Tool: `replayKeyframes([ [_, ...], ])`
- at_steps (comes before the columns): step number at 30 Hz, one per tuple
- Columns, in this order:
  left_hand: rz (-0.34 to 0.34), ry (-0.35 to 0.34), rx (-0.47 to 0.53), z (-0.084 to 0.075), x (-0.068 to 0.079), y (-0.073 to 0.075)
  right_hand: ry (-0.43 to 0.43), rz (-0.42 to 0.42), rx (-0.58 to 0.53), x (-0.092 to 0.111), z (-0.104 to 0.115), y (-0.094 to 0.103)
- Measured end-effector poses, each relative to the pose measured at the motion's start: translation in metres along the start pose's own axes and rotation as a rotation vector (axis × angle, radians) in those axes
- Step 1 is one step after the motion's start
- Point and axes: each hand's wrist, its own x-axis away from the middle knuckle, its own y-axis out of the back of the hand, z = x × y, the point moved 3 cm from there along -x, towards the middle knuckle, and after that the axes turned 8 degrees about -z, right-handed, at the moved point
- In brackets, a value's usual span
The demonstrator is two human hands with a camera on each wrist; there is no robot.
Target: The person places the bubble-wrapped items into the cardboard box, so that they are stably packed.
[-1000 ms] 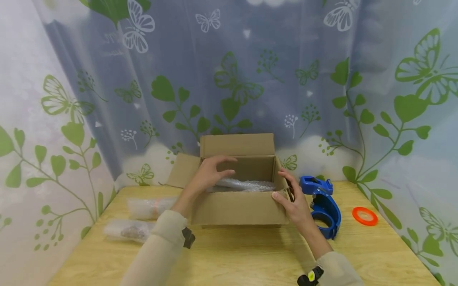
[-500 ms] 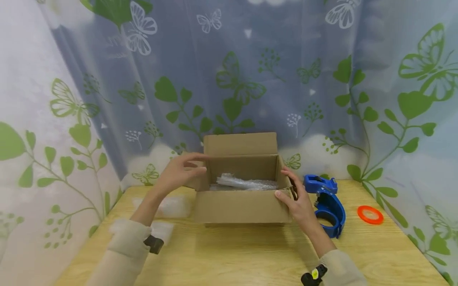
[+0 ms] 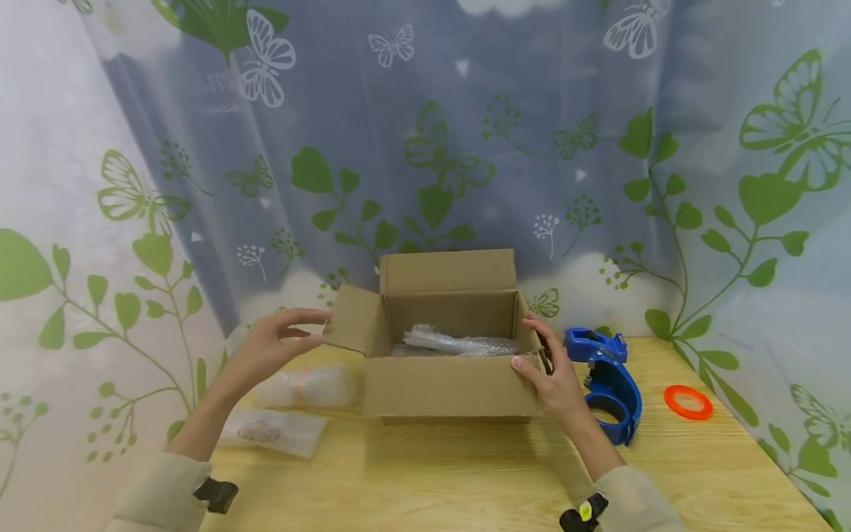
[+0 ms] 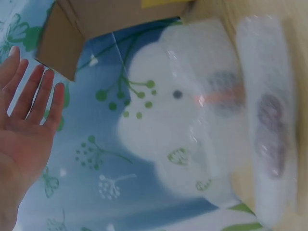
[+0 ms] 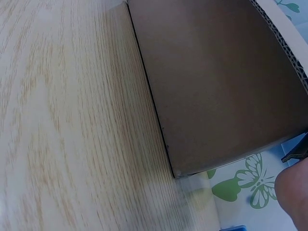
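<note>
An open-topped cardboard box stands on the table with its flaps spread. Inside it lies clear bubble wrap, whatever it covers being hidden. My right hand grips the box's front right corner, thumb on the front flap and fingers along the right side. At the outer edge of the left flap, my left hand reaches out with its fingers extended. The left wrist view shows that same hand with palm and spread fingers beside the flap, holding nothing.
Two wrapped packages, one with an orange band and one with a brownish item inside, lie left of the box. To the right stand a blue tape dispenser and a flat orange ring. A patterned curtain hangs behind.
My left hand has moved left from over the box's inside to the outer edge of the left flap, exposing the bubble wrap more. The right hand keeps its grip on the corner.
</note>
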Motion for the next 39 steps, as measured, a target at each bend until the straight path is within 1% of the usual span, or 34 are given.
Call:
replayKeyframes([
  [3, -0.010, -0.003, -0.027, 0.005, 0.015, 0.008, -0.004, -0.006, 0.000, 0.001, 0.001, 0.000],
  [6, -0.010, 0.004, -0.065, 0.015, 0.027, 0.017, -0.006, -0.003, 0.006, 0.001, 0.002, 0.000],
  [7, -0.006, 0.024, -0.072, 0.020, 0.032, 0.020, -0.005, 0.001, 0.009, 0.001, 0.002, 0.000],
  [10, 0.020, 0.070, -0.087, 0.039, 0.043, 0.025, -0.006, 0.002, 0.013, 0.000, 0.003, 0.001],
  [13, 0.049, 0.132, -0.070, 0.060, 0.053, 0.026, -0.007, -0.007, 0.008, 0.000, 0.003, 0.003],
  [18, 0.080, 0.198, -0.066, 0.092, 0.069, 0.026, -0.006, 0.001, 0.003, -0.001, 0.003, 0.001],
  [21, 0.105, 0.218, -0.070, 0.108, 0.076, 0.028, -0.002, 0.003, 0.005, -0.002, 0.003, -0.001],
  [25, 0.151, 0.210, -0.071, 0.127, 0.085, 0.029, -0.001, -0.001, 0.007, -0.001, 0.003, -0.002],
  [28, 0.185, 0.196, -0.080, 0.137, 0.091, 0.026, -0.007, -0.005, 0.001, -0.001, 0.002, -0.001],
  [31, 0.212, 0.215, -0.118, 0.143, 0.098, 0.023, -0.013, -0.007, -0.005, -0.001, 0.001, -0.001],
  [33, 0.233, 0.223, -0.125, 0.146, 0.102, 0.021, -0.014, -0.004, -0.006, -0.001, 0.001, -0.001],
  [36, 0.240, 0.219, -0.148, 0.150, 0.106, 0.017, -0.018, 0.001, -0.009, -0.001, 0.001, 0.000],
  [39, 0.232, 0.193, -0.153, 0.153, 0.107, 0.014, -0.022, 0.002, -0.014, -0.001, 0.001, 0.000],
])
